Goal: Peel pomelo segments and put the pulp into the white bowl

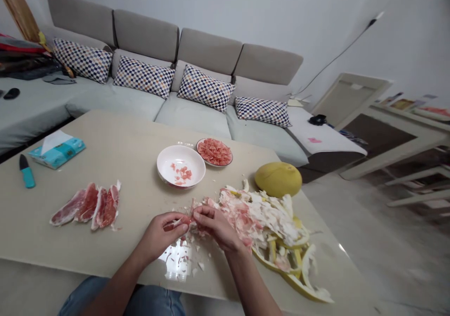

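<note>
The left hand point(160, 237) and right hand point(216, 228) pinch a pomelo segment point(178, 223) at 6 o'clock on the bench point(116, 138), with more membrane-covered segments point(86, 206) at 9 o'clock and a pulp-filled plate point(214, 152) at 12 o'clock.

"What does the person have on?"
"Pale blue denim jeans point(152, 302), along the bottom edge of the frame, left of centre."
"Any sleeves?"
"None in view: the left forearm point(116, 284) and right forearm point(250, 283) are bare down to the left hand point(161, 237) and right hand point(217, 228)."
</note>
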`<action>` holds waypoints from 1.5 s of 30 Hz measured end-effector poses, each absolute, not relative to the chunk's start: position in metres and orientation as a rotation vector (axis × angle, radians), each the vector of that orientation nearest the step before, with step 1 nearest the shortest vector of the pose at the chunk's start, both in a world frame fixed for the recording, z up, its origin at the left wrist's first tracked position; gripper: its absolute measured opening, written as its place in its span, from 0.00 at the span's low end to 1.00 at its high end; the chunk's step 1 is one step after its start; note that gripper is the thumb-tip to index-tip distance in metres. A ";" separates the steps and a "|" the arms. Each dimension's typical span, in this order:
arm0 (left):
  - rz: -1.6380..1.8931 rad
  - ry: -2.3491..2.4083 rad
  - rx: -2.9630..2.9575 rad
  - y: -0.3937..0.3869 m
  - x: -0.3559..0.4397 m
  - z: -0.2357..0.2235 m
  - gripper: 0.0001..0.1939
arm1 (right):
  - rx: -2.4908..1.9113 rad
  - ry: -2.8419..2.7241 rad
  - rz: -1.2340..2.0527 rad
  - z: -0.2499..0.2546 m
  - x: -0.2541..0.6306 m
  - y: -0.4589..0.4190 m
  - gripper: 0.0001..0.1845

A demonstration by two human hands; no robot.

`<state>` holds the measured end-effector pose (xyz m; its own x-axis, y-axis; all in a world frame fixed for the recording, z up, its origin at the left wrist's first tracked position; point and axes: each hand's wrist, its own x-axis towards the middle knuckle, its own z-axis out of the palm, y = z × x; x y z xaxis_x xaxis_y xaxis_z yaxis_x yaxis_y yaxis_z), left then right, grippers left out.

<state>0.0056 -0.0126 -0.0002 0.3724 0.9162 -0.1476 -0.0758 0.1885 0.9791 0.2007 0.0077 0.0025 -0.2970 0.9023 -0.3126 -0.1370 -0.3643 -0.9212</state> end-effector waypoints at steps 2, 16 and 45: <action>0.848 0.931 1.168 -0.013 0.006 0.000 0.13 | -1.129 -1.016 1.740 0.005 0.203 0.009 0.22; 0.928 0.855 0.911 -0.012 0.005 -0.003 0.14 | -1.079 -0.928 1.739 0.016 0.205 0.004 0.23; 1.224 0.754 0.719 -0.012 0.005 0.005 0.25 | -1.220 -1.664 0.876 0.037 0.162 -0.018 0.06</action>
